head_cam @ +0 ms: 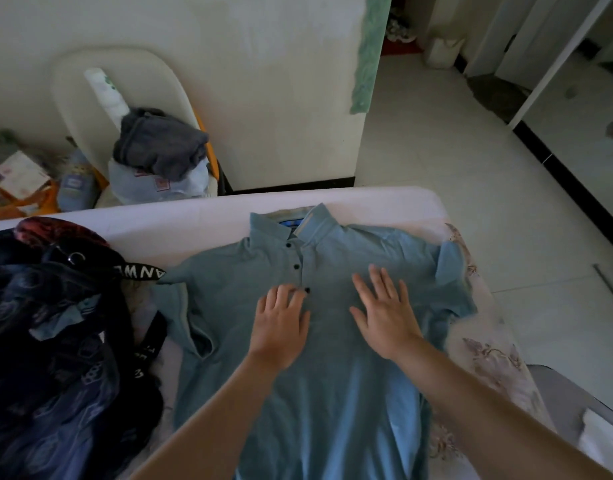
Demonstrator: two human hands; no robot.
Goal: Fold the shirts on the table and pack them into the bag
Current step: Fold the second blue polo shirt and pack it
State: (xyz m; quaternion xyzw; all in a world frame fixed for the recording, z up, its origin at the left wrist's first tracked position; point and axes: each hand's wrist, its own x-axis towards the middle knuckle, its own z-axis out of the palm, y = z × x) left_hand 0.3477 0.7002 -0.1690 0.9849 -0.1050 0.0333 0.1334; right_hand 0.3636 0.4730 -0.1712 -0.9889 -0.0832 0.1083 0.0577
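Blue polo shirt [332,358] lay face-up on table [194,216], left hand [281,327] and right hand [384,317] pressed flat on chest, fingers spread, gripping nothing

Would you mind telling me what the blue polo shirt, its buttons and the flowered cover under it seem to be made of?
Polo shirt: looks like a soft knit, probably cotton or a blend, matt, creasing softly at the sleeves.
Buttons: small, dark and smooth, probably plastic, though too small to be sure.
Cover: seems a thin woven cloth, matt, with a faded floral print.
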